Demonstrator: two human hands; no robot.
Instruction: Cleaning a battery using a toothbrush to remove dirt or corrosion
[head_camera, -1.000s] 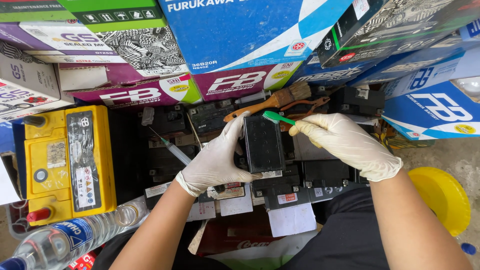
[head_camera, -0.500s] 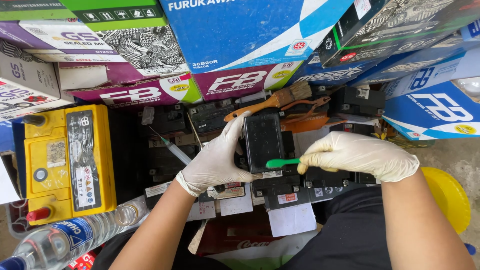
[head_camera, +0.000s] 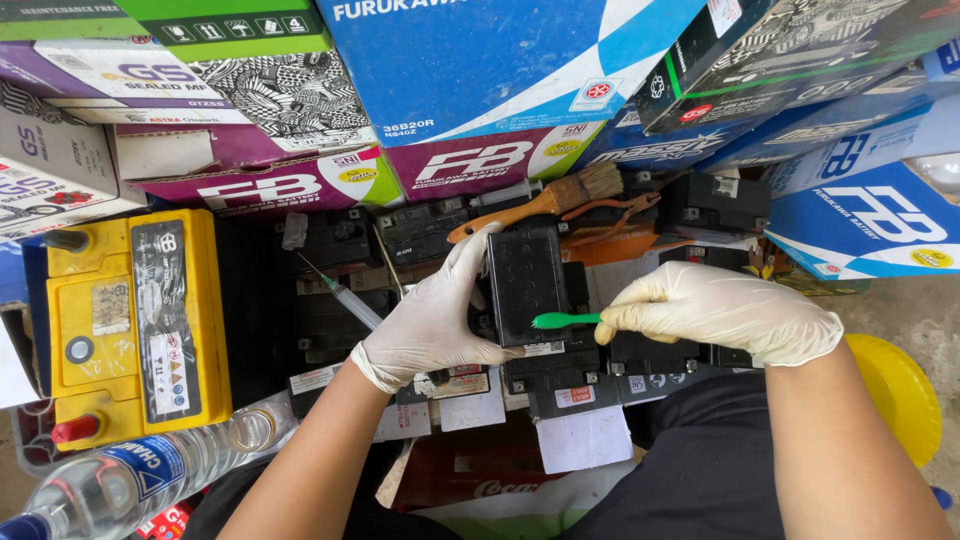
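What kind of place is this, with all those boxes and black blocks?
Probably a small battery shop or repair stall. Printed cartons are stacked behind rows of small black batteries, beside a big yellow battery. The gloved left hand holds a black battery while the right hand brushes it with a green toothbrush.

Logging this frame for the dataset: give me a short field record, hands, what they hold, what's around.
left hand: gloved left hand grips the small black battery from its left side, holding it up
right hand: gloved right hand holds a green toothbrush, its head against the battery's lower face
left of hands: yellow battery; syringe
behind: paintbrush with orange handle; stacked cardboard boxes
bottom left: clear plastic bottle
right: yellow round object, partly hidden
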